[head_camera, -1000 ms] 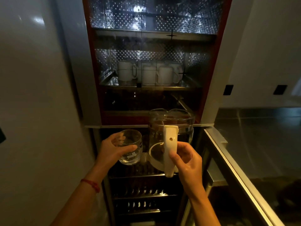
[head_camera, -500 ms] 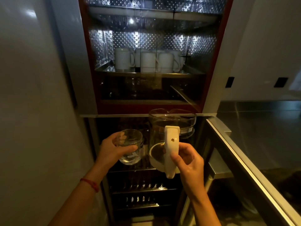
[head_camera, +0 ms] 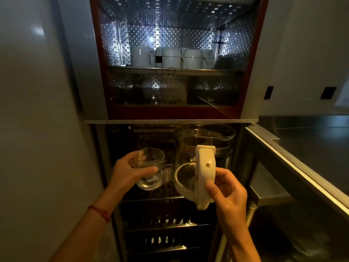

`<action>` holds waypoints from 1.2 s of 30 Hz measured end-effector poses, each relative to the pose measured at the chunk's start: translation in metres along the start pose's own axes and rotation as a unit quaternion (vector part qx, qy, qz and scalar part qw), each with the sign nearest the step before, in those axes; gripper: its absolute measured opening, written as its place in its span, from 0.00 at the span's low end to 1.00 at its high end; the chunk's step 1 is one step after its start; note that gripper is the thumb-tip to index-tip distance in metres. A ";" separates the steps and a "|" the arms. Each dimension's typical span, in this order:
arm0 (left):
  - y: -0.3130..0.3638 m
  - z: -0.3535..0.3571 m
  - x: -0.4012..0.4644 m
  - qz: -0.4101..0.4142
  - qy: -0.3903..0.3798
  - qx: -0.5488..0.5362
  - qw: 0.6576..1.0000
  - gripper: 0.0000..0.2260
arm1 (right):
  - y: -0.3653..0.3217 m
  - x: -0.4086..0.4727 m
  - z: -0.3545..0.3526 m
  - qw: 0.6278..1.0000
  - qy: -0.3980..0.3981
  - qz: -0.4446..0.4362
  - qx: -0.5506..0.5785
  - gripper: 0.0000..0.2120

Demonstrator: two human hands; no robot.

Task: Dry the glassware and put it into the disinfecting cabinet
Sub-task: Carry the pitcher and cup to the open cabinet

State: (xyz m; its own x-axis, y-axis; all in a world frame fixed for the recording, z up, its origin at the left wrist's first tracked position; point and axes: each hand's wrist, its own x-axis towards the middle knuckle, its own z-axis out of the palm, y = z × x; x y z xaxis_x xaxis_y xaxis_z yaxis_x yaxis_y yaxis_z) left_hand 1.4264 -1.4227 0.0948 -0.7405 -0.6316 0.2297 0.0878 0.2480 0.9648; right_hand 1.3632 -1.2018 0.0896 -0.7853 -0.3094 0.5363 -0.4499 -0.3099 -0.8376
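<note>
My left grip (head_camera: 130, 171) holds a glass cup (head_camera: 150, 170); just right, my right grip (head_camera: 225, 188) holds the glass pitcher (head_camera: 205, 140) by its handle (head_camera: 204, 171).

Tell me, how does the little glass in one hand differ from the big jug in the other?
The glass is small and held by the left hand wrapped around its body; the jug is much bigger and held by the right hand on its handle. The glass shows no handle, while the jug has a cream plastic one. Both are clear glass, held in front of the open lower cabinet.
</note>
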 end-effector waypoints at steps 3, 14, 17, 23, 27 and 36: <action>-0.011 0.005 0.003 0.020 -0.008 0.002 1.000 0.23 | 0.010 -0.003 -0.002 1.000 0.000 -0.004 0.006 0.20; -0.047 0.018 0.017 0.036 -0.017 0.002 0.999 0.23 | 0.062 0.000 -0.006 1.000 -0.003 -0.024 0.002 0.18; -0.054 0.020 0.023 0.038 -0.014 0.002 0.999 0.22 | 0.077 0.005 -0.006 0.999 -0.008 -0.033 0.004 0.16; -0.069 0.021 0.035 0.036 0.002 0.016 0.999 0.30 | 0.102 0.012 -0.003 0.998 -0.010 -0.056 0.015 0.17; -0.073 0.027 0.043 0.037 -0.001 0.024 0.999 0.29 | 0.117 0.018 -0.004 0.998 -0.015 -0.068 0.003 0.10; -0.059 0.038 0.058 0.054 0.002 0.035 0.998 0.27 | 0.119 0.046 -0.005 0.995 -0.015 -0.102 0.011 0.10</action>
State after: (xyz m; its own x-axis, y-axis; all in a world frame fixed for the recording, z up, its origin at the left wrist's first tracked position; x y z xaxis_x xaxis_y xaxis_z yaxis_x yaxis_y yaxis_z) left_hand 1.3529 -1.4461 0.0463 -0.7266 -0.6011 0.3328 0.1201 0.3658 0.9229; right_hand 1.2715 -1.2482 0.0145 -0.6656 -0.2636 0.6982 -0.5891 -0.3888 -0.7083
